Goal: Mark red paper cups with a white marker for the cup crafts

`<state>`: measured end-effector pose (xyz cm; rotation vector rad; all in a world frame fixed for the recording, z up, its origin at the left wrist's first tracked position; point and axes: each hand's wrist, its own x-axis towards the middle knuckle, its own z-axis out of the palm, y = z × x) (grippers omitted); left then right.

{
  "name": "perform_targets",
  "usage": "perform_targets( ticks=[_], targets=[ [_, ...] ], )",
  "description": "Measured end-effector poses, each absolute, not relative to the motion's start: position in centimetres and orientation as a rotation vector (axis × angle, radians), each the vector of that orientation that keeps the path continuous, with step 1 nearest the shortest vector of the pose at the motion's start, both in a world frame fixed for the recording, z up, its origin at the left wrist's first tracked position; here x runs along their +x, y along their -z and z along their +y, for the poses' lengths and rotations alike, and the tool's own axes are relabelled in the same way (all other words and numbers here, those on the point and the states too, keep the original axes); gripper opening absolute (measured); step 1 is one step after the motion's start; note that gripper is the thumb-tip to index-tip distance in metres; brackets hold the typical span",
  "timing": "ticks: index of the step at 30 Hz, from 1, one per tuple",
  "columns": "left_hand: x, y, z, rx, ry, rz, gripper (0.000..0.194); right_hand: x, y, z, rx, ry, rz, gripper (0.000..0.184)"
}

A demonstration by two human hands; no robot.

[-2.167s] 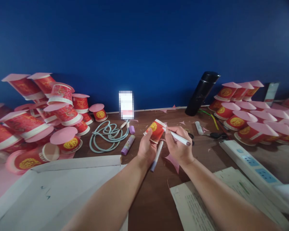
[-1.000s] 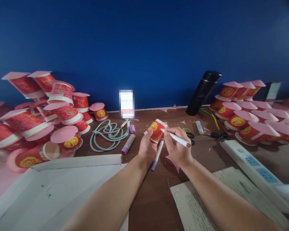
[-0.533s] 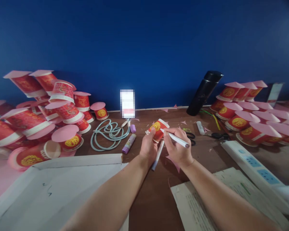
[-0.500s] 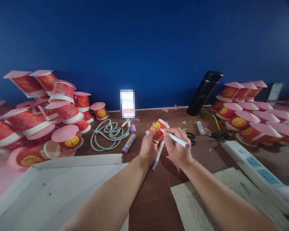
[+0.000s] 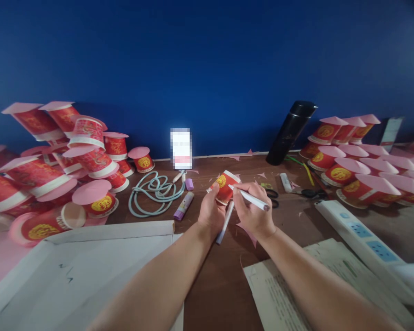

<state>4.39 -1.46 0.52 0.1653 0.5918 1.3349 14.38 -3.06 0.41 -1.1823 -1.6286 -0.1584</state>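
A red paper cup (image 5: 230,195) with a gold emblem and a white rim is tilted in my left hand (image 5: 211,209), whose thumb lies along its side. My right hand (image 5: 255,209) grips a white marker pen (image 5: 255,200), its tip at the cup's red side. Below the cup, a second slim white pen (image 5: 225,224) lies on the brown table (image 5: 217,289). Scraps of pink paper (image 5: 247,233) are scattered near my right hand. The fingers behind the cup are partly hidden.
Red cups with pink paper discs (image 5: 91,191) pile up at left, with more (image 5: 360,186) at right. Around lie a coiled cable (image 5: 134,204), glue stick (image 5: 184,205), black bottle (image 5: 290,135), scissors (image 5: 308,193), power strip (image 5: 352,225), printed sheets (image 5: 272,285) and white box lid (image 5: 106,266).
My left thumb has shifted slightly left on the cup, showing more of the gold emblem. The pen stays against the cup's side. The whole view has drifted a little.
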Motion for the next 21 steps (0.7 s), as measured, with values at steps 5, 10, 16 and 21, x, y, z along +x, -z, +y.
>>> perform_targets(
  ticks=[5,10,16,21],
  targets=[
    [4.21,-0.56,-1.3,0.144,-1.343,0.583,0.009,14.39,-0.47,-3.05,-1.199,0.163,-1.622,0.004],
    [4.18,-0.5,-1.19,0.127,-1.327,0.569,0.011,14.45,-0.41,-2.99,-1.198,0.173,-1.619,0.004],
    [4.09,-0.45,-1.07,0.128,-1.326,0.574,0.014,14.55,-0.2,-2.92,-1.216,0.148,-1.619,0.005],
    [4.06,-0.55,-1.15,0.173,-1.372,0.597,0.009,14.57,-0.28,-3.0,-1.201,0.149,-1.621,0.006]
  ],
)
